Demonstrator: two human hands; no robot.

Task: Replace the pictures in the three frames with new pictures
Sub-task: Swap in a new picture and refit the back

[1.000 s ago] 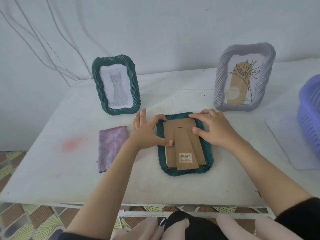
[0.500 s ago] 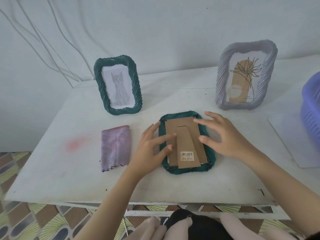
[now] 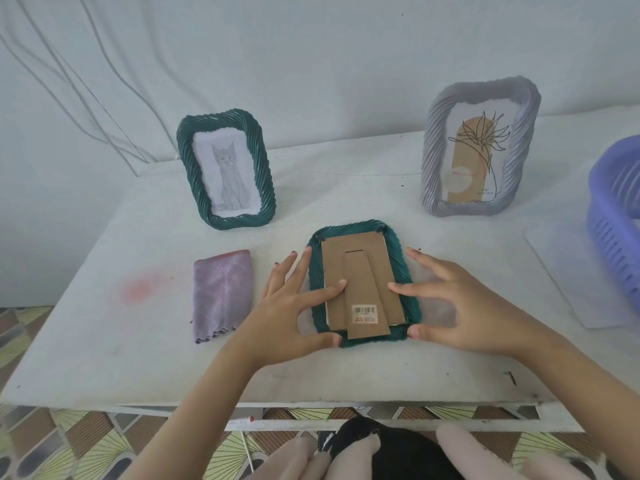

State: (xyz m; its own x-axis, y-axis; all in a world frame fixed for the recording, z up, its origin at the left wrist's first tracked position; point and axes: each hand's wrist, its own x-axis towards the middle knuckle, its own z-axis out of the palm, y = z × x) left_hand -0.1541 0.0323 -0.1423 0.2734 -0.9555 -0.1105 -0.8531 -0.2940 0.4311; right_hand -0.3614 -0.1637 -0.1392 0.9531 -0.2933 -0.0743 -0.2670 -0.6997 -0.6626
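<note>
The person is leaning over the white table (image 3: 346, 188) with both hands spread around a dark green frame (image 3: 398, 261) that is lying face down near the front edge, between the two arms. Its cardboard back (image 3: 334, 268) is facing up, with the fold-out stand (image 3: 360, 289) lying flat on it and a barcode sticker (image 3: 364, 314) near the stand's lower end. The left hand (image 3: 287, 306) is lying open, fingers straight and fanned; its index fingertip is touching the cardboard beside the stand and its thumb is resting at the frame's near left corner. The right hand (image 3: 464, 306) is open too, its index fingertip touching the right side of the cardboard and its thumb sitting at the near right corner. Neither hand is gripping anything. Further back on the left, a second green frame (image 3: 187, 161) is standing upright, showing a cat drawing (image 3: 228, 174). Back on the right, a grey frame (image 3: 433, 150) is standing with a plant drawing (image 3: 481, 147) in it. A purple cloth (image 3: 221, 292) is lying folded just left of the left hand, and a blue basket (image 3: 616, 216) is poking in at the right edge
</note>
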